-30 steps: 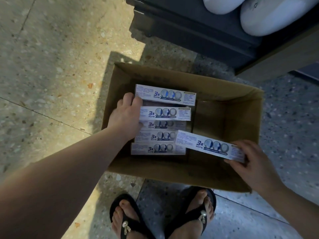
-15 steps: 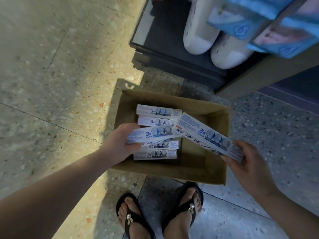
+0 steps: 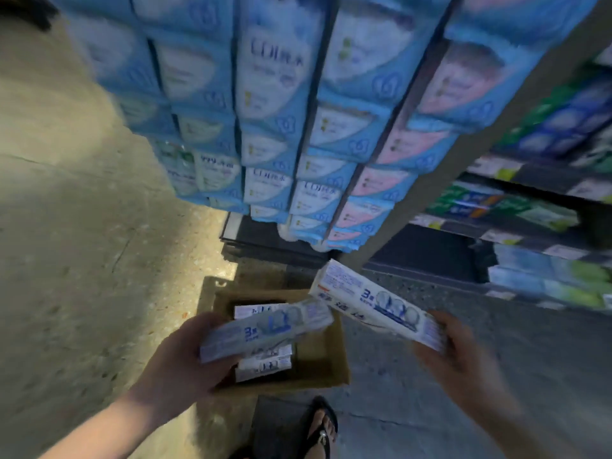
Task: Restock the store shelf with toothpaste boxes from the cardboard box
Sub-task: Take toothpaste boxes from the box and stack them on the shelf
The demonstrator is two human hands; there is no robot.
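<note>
My left hand (image 3: 178,362) grips a white-and-blue toothpaste box (image 3: 265,329) above the open cardboard box (image 3: 328,362) on the floor. My right hand (image 3: 460,352) holds a second toothpaste box (image 3: 374,303), tilted, to the right of the carton. More toothpaste boxes (image 3: 265,362) lie stacked inside the carton, partly hidden by the one in my left hand. Store shelves (image 3: 530,207) with toothpaste packs run along the right side. The picture is blurred by motion.
A tall end display of blue tissue packs (image 3: 275,104) fills the upper middle, on a dark base (image 3: 265,243). Speckled floor (image 3: 82,260) spreads to the left. My sandalled foot (image 3: 319,429) stands just below the carton.
The view has swung upward from the carton to the shelves. Both hands have lifted their toothpaste boxes up out of the carton; the left one took its box from the stack.
</note>
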